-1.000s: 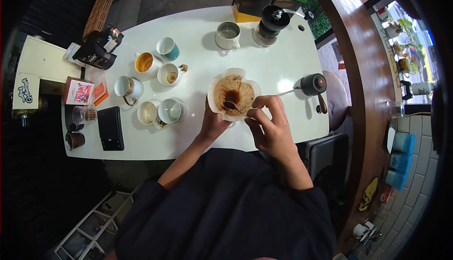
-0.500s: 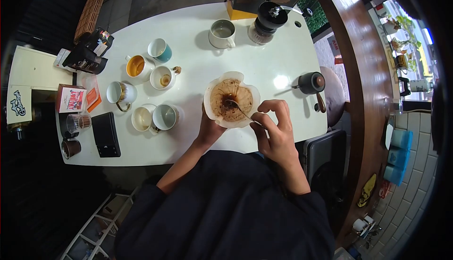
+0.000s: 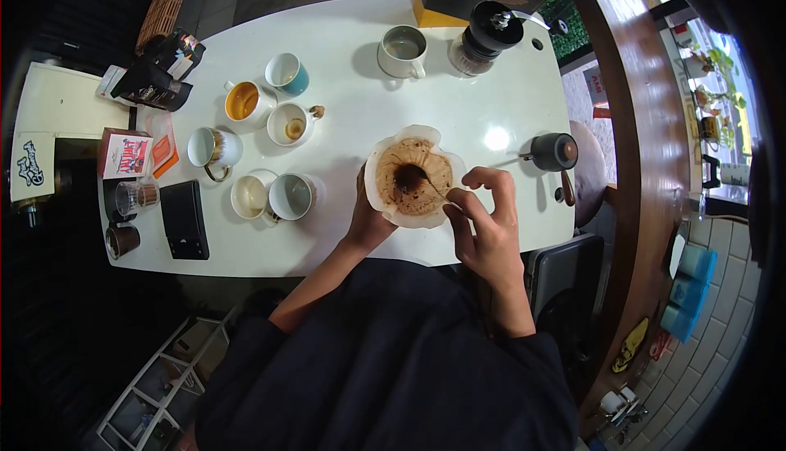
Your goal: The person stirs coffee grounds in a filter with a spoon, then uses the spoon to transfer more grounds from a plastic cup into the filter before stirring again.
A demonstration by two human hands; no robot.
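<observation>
My left hand (image 3: 370, 220) is wrapped around the side of a vessel topped by a wavy paper coffee filter (image 3: 379, 193); most of the vessel is hidden under the paper. Wet dark coffee grounds (image 3: 409, 178) lie at the bottom of the filter, with brown residue up its walls. Between thumb and fingers, my right hand (image 3: 489, 230) pinches the thin handle of a spoon (image 3: 439, 191). The spoon slants down into the filter, and its tip is lost in the dark coffee.
Several cups, among them a white mug (image 3: 295, 197), stand to the left on the white table (image 3: 344, 246). A grey mug (image 3: 403, 51) and hand grinder (image 3: 485, 39) are at the back. A dark kettle (image 3: 553, 152) stands right, a black scale (image 3: 184, 220) left.
The view has shifted, so the tabletop things sit farther right and slightly higher. Inside the filter, the spoon has moved and less of its lower end shows. Both hands keep their grips.
</observation>
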